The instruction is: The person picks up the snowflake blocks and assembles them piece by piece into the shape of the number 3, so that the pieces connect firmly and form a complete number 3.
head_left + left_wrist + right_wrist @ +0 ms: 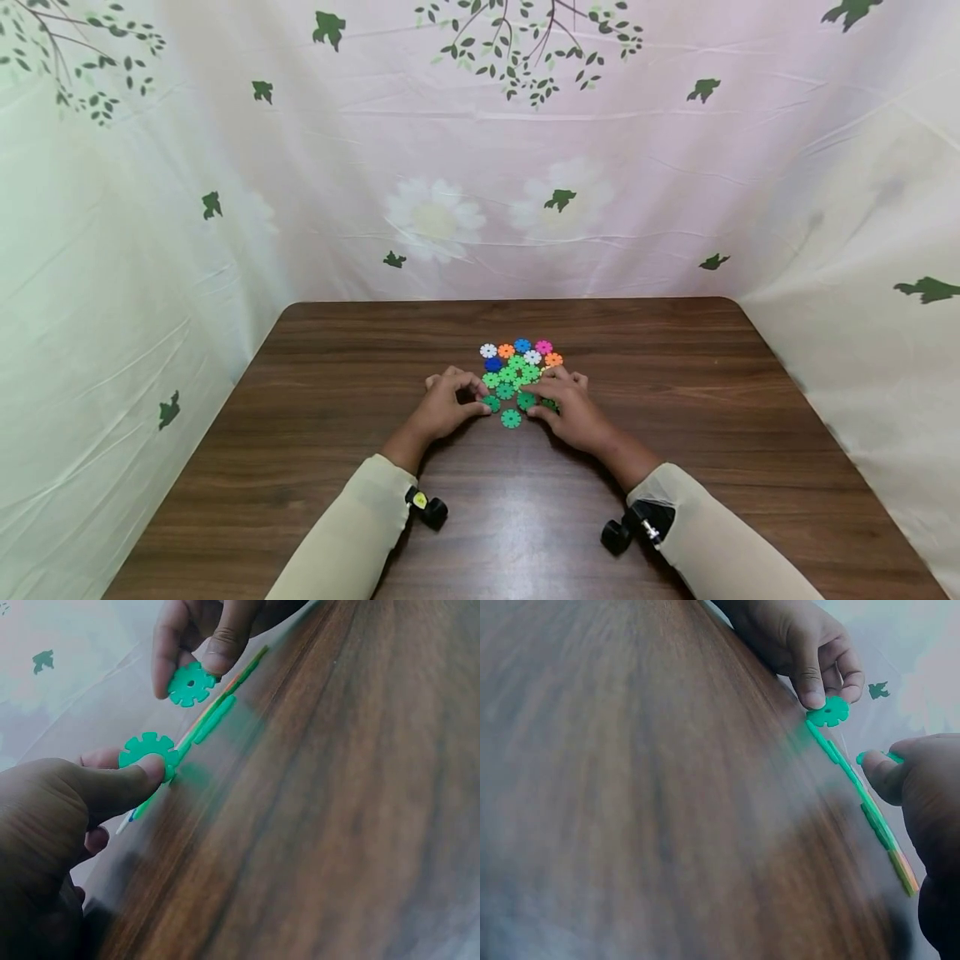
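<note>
My left hand pinches a green notched plastic disc between thumb and fingers; in the left wrist view this disc stands raised off the table. A second green disc is pinched by my right hand. The right wrist view shows only slivers of that disc behind the thumb, while the left wrist view shows its face and centre hole. Between the hands, nearest to me, one green disc lies flat. Another dark green disc is partly covered by the right hand.
Lighter green discs lie close together beyond the hands. Behind them are white, orange, blue and pink discs. The brown wooden table reaches back to a printed curtain.
</note>
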A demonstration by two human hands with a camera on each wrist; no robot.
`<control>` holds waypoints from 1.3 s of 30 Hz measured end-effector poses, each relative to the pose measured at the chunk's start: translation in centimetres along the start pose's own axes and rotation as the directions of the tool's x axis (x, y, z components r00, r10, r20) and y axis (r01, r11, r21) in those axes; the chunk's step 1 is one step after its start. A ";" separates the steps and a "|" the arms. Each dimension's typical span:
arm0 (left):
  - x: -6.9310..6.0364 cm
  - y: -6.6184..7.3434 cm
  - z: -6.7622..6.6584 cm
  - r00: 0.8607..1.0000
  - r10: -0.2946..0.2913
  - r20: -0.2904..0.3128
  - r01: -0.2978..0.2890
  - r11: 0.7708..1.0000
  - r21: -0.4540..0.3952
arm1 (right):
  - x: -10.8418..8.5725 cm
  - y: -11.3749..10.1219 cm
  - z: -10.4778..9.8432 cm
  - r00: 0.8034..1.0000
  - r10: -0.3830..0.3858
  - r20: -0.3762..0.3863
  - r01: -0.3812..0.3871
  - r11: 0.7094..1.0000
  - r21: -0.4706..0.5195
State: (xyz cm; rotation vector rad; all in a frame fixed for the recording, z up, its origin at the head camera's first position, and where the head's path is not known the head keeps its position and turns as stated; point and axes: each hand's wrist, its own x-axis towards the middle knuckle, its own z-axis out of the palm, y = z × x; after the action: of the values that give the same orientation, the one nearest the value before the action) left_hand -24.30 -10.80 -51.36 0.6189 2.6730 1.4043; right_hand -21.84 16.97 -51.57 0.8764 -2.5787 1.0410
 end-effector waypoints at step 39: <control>-0.2 0.9 0.8 0.983 0.152 -0.107 -0.156 0.987 -0.032 | 0.0 -1.2 0.6 0.982 0.184 -0.051 -0.163 0.947 0.278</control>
State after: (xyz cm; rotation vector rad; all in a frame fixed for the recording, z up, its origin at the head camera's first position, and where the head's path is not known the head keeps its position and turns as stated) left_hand -23.61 -9.77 -51.15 0.7856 2.7196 1.5662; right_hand -21.14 15.91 -51.31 0.6583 -2.5229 1.4776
